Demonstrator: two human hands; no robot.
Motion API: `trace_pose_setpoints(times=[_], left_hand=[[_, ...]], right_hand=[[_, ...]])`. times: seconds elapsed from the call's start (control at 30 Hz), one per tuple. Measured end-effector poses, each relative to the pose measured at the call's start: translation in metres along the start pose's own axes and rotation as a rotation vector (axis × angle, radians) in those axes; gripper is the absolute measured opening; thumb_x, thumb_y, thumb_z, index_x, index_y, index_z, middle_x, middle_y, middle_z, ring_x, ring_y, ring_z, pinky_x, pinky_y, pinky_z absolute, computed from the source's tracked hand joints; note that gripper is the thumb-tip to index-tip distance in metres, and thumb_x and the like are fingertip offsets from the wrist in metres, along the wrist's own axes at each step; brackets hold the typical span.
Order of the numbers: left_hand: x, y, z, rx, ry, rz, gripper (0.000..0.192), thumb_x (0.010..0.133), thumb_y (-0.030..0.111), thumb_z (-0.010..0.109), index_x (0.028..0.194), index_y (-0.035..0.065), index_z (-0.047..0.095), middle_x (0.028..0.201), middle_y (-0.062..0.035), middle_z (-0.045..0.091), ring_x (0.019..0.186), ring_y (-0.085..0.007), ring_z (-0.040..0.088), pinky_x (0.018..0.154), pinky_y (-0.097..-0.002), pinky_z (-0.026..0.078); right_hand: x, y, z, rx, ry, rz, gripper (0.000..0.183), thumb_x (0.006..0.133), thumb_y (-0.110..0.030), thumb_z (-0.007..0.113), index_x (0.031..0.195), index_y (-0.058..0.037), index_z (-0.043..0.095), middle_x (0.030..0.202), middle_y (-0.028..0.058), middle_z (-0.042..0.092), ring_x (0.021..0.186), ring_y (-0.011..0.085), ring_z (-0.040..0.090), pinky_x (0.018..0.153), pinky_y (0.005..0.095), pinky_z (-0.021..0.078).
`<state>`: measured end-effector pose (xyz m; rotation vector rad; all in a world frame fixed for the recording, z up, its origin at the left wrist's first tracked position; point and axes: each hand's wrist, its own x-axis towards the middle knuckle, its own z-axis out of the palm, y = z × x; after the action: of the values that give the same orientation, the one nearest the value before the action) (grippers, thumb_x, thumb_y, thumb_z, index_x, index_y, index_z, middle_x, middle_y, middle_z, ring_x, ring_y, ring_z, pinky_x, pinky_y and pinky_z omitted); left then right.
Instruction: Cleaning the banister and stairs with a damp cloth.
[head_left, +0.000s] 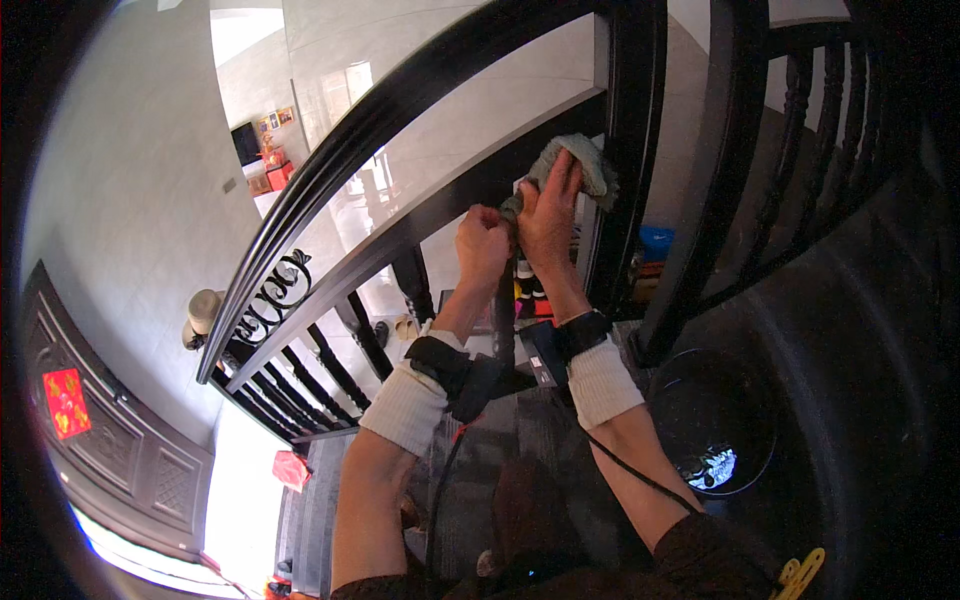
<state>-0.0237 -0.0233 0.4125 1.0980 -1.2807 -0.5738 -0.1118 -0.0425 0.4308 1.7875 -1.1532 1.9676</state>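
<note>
My right hand (551, 225) presses a grey-green cloth (600, 169) near the top of a dark baluster (503, 322), close to the newel post (628, 165). Part of the cloth reaches around the baluster between my hands. My left hand (482, 244) is curled at the baluster's left side and appears to grip that end; its fingertips are partly hidden. Just above both hands runs the lower rail (450, 184) of the black banister. Each wrist wears a white knitted cuff and a strapped black device with a cable.
A dark round bucket (671, 401) with a bright reflection stands at the right. Stair treads (319, 517) lie below on the left. A straw hat (204, 311) is by the handrail (330, 142). A carved door (127, 450) is at far left; shoes (405, 327) lie beyond the balusters.
</note>
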Motion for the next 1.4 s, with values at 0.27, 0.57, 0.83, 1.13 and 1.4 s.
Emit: trace_pose_setpoints(times=[0.27,0.57,0.83,1.13,1.4], left_hand=[[0.0,0.013,0.009,-0.227,-0.027,0.001,0.014,0.072,-0.002,0.049,0.086,-0.0038,0.049,0.074,-0.0094,0.053,0.057,-0.0156,0.053,0.049,-0.027,0.046],[0.002,0.015,0.005,-0.223,-0.013,0.022,0.013,0.074,0.001,0.052,0.087,-0.003,0.05,0.075,-0.0097,0.055,0.063,-0.0149,0.056,0.049,-0.0258,0.047],[0.01,-0.014,-0.005,-0.242,-0.022,0.05,0.011,0.07,0.002,0.056,0.08,-0.0015,0.053,0.069,-0.0117,0.059,0.064,-0.0191,0.06,0.057,-0.0306,0.047],[0.003,-0.016,-0.017,-0.076,-0.026,0.052,0.012,0.074,0.002,0.055,0.085,-0.0015,0.052,0.071,-0.0098,0.059,0.061,-0.0149,0.06,0.051,-0.0272,0.047],[0.007,-0.01,-0.012,-0.076,0.101,0.137,0.012,0.07,0.003,0.055,0.081,-0.0019,0.053,0.072,-0.0163,0.06,0.069,-0.0271,0.061,0.064,-0.0364,0.047]], right_hand=[[0.033,-0.013,-0.022,0.848,0.24,0.57,0.056,0.087,-0.03,0.051,0.129,0.0016,0.032,0.129,0.019,0.04,0.121,0.0276,0.038,0.095,0.0358,0.0344],[0.062,0.007,-0.015,1.357,0.075,0.897,0.081,0.077,-0.067,0.044,0.128,-0.0041,0.037,0.13,0.0095,0.039,0.119,0.0231,0.034,0.102,0.0366,0.0194],[0.045,0.041,0.011,1.593,-0.093,0.787,0.099,0.065,-0.081,0.039,0.129,-0.0056,0.035,0.133,0.0085,0.038,0.122,0.0279,0.031,0.103,0.0437,0.0178],[0.04,0.034,0.031,1.431,-0.105,0.801,0.056,0.087,-0.051,0.038,0.118,-0.0059,0.048,0.118,0.0074,0.051,0.111,0.0286,0.042,0.098,0.0434,0.0274],[0.048,0.025,0.022,1.478,0.014,0.903,0.046,0.091,-0.041,0.034,0.12,-0.0069,0.046,0.119,0.0084,0.05,0.109,0.0289,0.045,0.097,0.0432,0.0291]])
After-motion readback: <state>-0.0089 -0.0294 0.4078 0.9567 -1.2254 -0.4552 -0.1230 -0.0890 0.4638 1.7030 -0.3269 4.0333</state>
